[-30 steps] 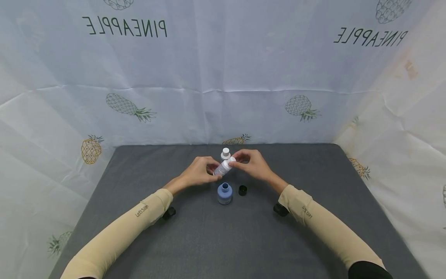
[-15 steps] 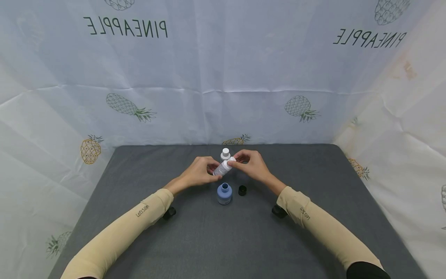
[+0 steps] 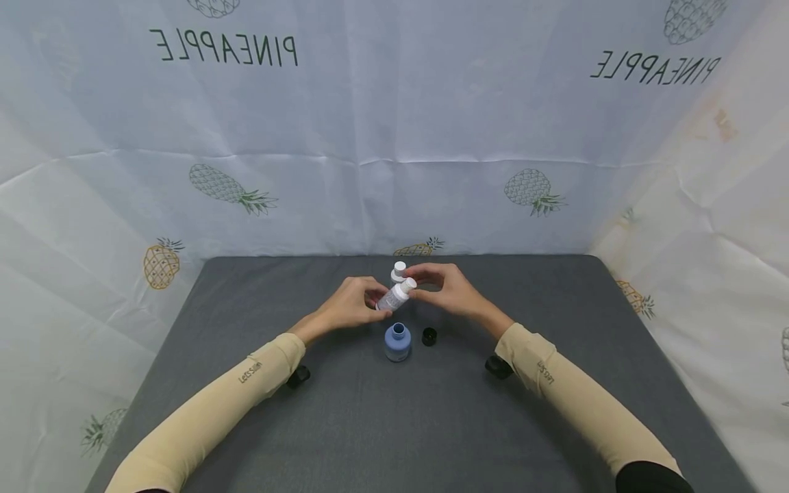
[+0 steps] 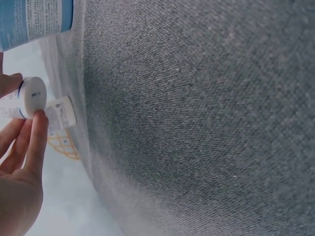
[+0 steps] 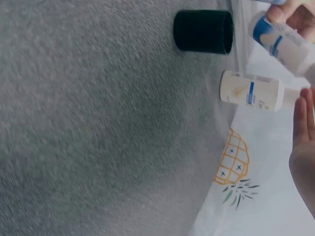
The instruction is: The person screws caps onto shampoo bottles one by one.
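Head view, centre: a tilted white bottle [image 3: 392,299] is gripped by the left hand [image 3: 356,301]; its cap [image 3: 408,285], just released by the loosely parted right hand [image 3: 448,292], is left ungripped.

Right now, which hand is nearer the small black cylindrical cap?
Right. The right hand is raised just beyond the cap; the left hand is farther, beyond and to its left.

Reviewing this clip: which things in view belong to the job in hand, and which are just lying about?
Seems part of the job:
tilted white bottle, gripped by the left hand
its white cap, close to the right hand

Apparently lying about, untouched:
uncapped blue bottle
black cap beside it
upright white bottle behind
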A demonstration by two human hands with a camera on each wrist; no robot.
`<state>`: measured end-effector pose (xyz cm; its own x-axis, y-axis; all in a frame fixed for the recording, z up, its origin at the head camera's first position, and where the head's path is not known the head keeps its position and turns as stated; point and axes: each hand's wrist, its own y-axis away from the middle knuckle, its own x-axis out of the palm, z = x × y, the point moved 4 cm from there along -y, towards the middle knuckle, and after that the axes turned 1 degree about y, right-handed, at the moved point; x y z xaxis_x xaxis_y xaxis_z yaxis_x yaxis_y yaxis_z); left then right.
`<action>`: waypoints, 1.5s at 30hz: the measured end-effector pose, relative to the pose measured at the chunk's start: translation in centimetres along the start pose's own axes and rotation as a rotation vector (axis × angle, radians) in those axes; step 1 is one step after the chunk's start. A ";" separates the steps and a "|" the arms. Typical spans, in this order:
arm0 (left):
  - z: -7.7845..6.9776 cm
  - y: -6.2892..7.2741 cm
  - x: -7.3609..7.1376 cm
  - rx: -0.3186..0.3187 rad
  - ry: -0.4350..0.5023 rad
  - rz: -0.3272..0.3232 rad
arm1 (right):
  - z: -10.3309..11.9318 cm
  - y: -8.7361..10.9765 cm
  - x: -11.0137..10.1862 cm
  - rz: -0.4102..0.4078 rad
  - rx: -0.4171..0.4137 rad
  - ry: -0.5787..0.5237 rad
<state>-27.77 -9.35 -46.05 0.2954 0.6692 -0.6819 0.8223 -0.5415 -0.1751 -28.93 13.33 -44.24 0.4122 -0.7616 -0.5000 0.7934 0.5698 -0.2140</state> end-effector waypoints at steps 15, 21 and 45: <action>0.2 0.1 0.2 -0.008 0.011 0.016 | 0.0 0.0 -0.2 0.042 -0.010 0.027; 0.2 0.1 0.2 -0.010 0.014 0.018 | -0.1 0.2 -0.2 0.021 -0.009 0.044; 0.6 -1.1 1.4 0.002 0.056 0.022 | -0.8 1.2 -1.3 -0.038 0.040 0.022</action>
<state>-28.54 -8.13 -47.29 0.3401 0.6846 -0.6447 0.8142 -0.5574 -0.1624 -28.90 15.28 -44.48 0.3724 -0.7752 -0.5103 0.8255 0.5279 -0.1994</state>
